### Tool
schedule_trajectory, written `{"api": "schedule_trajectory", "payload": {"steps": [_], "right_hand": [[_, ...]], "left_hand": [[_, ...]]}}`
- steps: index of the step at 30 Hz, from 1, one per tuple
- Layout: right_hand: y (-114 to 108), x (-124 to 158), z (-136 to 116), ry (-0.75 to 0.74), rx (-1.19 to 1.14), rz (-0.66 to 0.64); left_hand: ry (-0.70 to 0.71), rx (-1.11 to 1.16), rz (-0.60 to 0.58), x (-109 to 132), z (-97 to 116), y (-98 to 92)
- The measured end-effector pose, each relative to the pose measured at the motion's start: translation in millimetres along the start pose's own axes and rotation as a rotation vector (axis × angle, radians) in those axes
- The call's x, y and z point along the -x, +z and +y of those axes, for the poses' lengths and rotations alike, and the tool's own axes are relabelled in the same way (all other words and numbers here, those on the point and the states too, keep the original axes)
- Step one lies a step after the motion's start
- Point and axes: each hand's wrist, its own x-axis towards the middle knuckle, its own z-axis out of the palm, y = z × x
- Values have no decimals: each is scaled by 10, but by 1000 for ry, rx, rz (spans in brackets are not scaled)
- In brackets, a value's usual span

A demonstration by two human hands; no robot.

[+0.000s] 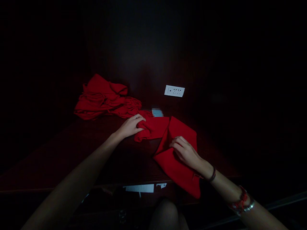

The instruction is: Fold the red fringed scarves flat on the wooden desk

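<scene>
Red cloth (175, 150) lies bent across the dark table (96, 153). One arm of it runs towards the left hand (130, 126), and the broader part slants down to the near edge, where a corner hangs over. The left hand is closed on the bunched end of the cloth, fingers curled over it. The right hand (185, 151) rests on the broad part with fingers loosely spread, pressing rather than gripping.

Behind the left hand sits a heap of red cloths (105, 99) of the same colour, its nearest fold just beside the knuckles. A wall socket (174, 91) shows pale further back, and a paper slip (140, 188) lies below the table edge.

The overhanging corner looks the weak spot: if the right hand lifts, the weight there could drag the cloth off the table. A pull from the left hand might also crumple the end it grips, or catch the heap's edge with it. The room is very dim, so I cannot be sure whether cloth and heap actually touch.
</scene>
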Motion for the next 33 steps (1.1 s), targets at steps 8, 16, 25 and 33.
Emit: {"api": "schedule_trajectory", "payload": {"steps": [8,16,25,33], "right_hand": [[-151,159,192,107,23,61],[-77,190,143,217,16,384],[-231,171,268,331,-83,497],[-283,213,407,397,-224,489]], "left_hand": [[15,-53,-41,-12,38,34],[-27,-58,-14,-12,8,54],[-224,-8,303,-36,-88,-180],[-143,32,184,-39,35,-87]]}}
